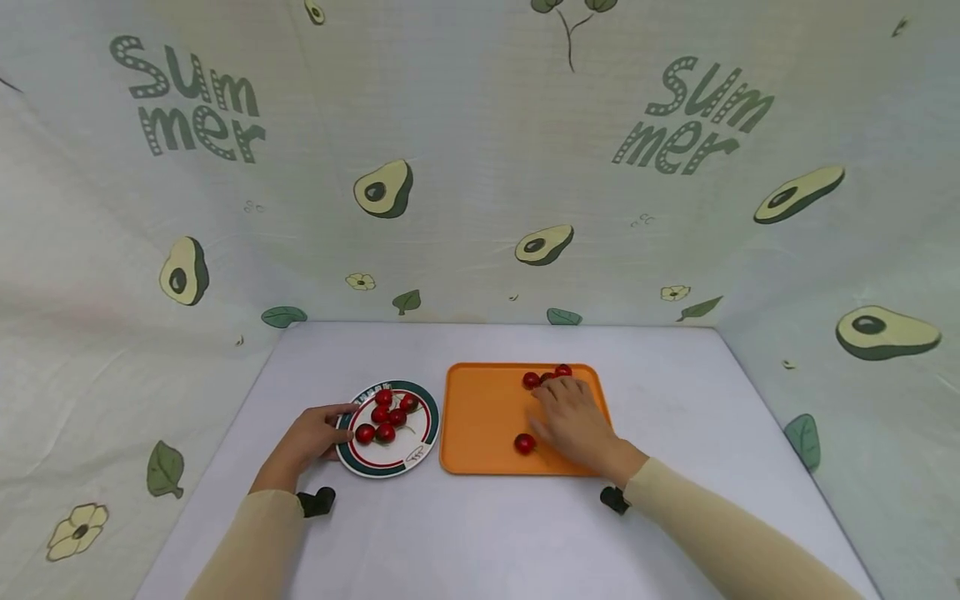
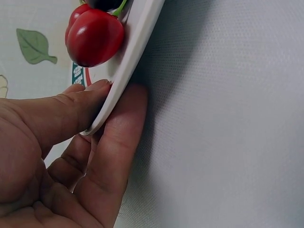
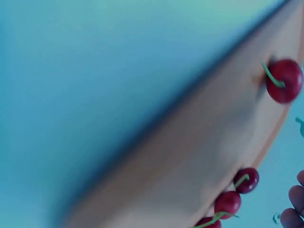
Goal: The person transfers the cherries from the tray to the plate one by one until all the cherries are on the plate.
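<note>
In the head view we've got the left hand [image 1: 318, 429] pinching the rim of a plate [image 1: 432, 417] with cherries [image 1: 397, 417] on it. The right hand [image 1: 573, 421] looks relaxed, thumb apart from fingers, over an orange tray [image 1: 480, 417], right by its far cherries [image 1: 531, 381]; a lone cherry [image 1: 525, 443] sits near the thumb.

Left wrist: we see thumb above the rim, fingers underneath.

Right wrist: just fingertips [image 3: 296, 198] at the edge, apart from three bunched cherries.
</note>
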Motion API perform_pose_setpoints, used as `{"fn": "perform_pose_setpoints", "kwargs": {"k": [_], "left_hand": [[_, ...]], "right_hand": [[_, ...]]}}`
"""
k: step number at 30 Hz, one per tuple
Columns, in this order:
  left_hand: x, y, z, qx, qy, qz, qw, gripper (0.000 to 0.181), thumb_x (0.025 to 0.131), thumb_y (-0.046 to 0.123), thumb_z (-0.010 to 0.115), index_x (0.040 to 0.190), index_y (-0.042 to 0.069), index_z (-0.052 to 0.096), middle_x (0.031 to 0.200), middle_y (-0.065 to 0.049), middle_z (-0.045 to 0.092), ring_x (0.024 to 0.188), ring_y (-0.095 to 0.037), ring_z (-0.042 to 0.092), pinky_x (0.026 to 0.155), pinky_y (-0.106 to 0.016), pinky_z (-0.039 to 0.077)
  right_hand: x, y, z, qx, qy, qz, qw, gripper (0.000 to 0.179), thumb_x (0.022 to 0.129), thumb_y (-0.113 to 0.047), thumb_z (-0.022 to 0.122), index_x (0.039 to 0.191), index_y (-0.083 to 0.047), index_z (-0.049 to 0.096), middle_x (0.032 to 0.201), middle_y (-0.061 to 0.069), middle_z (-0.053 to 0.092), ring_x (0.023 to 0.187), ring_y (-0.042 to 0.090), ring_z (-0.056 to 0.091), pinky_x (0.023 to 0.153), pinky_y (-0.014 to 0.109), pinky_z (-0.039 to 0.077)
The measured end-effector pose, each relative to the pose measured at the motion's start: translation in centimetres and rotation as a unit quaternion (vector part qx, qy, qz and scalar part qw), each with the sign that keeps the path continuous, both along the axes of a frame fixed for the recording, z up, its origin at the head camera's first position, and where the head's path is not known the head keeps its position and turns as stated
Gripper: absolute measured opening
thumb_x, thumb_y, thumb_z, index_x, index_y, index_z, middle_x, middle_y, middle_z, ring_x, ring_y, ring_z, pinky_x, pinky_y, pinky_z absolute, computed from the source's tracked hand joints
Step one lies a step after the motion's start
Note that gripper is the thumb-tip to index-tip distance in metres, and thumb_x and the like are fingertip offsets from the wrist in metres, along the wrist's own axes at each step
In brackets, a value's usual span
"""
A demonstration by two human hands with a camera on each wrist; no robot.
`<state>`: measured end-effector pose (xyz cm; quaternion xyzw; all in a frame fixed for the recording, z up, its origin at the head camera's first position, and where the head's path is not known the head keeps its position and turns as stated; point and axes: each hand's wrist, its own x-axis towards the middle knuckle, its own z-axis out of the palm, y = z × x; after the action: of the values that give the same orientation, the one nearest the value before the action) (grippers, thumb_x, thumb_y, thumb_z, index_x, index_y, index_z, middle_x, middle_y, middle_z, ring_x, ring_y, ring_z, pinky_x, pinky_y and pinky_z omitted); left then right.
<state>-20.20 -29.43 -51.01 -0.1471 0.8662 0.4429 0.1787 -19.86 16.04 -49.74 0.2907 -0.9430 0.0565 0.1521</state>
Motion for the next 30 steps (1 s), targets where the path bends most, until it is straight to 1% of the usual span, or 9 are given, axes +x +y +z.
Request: {"fn": "perform_pose_setpoints", "kwargs": {"k": [3,6,11,16,21,30], "left_hand": [[0.1,-0.1,0.0,0.001,0.001,-0.001,1.0,0.057,0.097,0.006,0.072,0.152,0.01,0.056,0.125,-0.023,0.051,0.083,-0.022,0.061,0.067,-0.031,0.059],[0.2,-0.2,0.1,0.003,0.002,0.0,1.0,0.057,0.098,0.007,0.072,0.152,0.01,0.056,0.126,-0.024,0.051,0.083,-0.022,0.061,0.068,-0.03,0.059],[0.2,-0.2,0.1,0.001,0.003,0.0,1.0,0.057,0.098,0.007,0.072,0.152,0.01,0.056,0.129,-0.025,0.051,0.083,-0.022,0.061,0.068,-0.03,0.058],[0.3,0.1,0.1,0.001,0.0,0.001,1.0,0.057,0.098,0.008,0.072,0.152,0.012,0.057,0.13,-0.025,0.053,0.084,-0.022,0.061,0.068,-0.03,0.058],[0.3,0.2,0.1,0.001,0.0,0.004,1.0,0.056,0.098,0.008,0.072,0.152,0.012,0.057,0.132,-0.026,0.053,0.085,-0.023,0.061,0.068,-0.03,0.058],[0.2,0.1,-0.2,0.009,0.005,0.005,0.9999,0.057,0.098,0.007,0.072,0.153,0.011,0.056,0.135,-0.027,0.052,0.083,-0.022,0.062,0.068,-0.03,0.059]], "right_hand": [[1.1,0.2,-0.5,-0.005,-0.01,0.007,0.9999,0.051,0.092,-0.043,0.08,0.124,-0.005,0.069,0.125,0.012,0.066,0.119,0.035,0.057,0.106,0.058,0.046],[1.9,0.0,-1.0,0.0,-0.018,0.019,0.9997,0.055,0.091,-0.051,0.079,0.123,-0.007,0.069,0.124,0.011,0.065,0.118,0.033,0.056,0.105,0.058,0.045],[2.7,-0.7,-1.6,0.014,-0.011,0.039,0.9991,0.052,0.091,-0.052,0.078,0.117,-0.008,0.069,0.117,0.009,0.065,0.114,0.032,0.056,0.101,0.056,0.046],[2.9,-0.7,-2.2,0.014,-0.008,0.031,0.9994,0.047,0.091,-0.05,0.079,0.11,-0.008,0.069,0.11,0.008,0.066,0.11,0.031,0.056,0.1,0.055,0.044],[2.7,-0.4,-2.4,0.016,0.004,0.031,0.9994,0.045,0.091,-0.049,0.08,0.106,-0.008,0.068,0.103,0.007,0.064,0.106,0.03,0.055,0.099,0.054,0.043],[2.6,-0.4,-2.6,0.033,0.006,0.033,0.9989,0.043,0.093,-0.049,0.078,0.103,-0.009,0.067,0.101,0.005,0.064,0.102,0.028,0.053,0.099,0.054,0.043]]}}
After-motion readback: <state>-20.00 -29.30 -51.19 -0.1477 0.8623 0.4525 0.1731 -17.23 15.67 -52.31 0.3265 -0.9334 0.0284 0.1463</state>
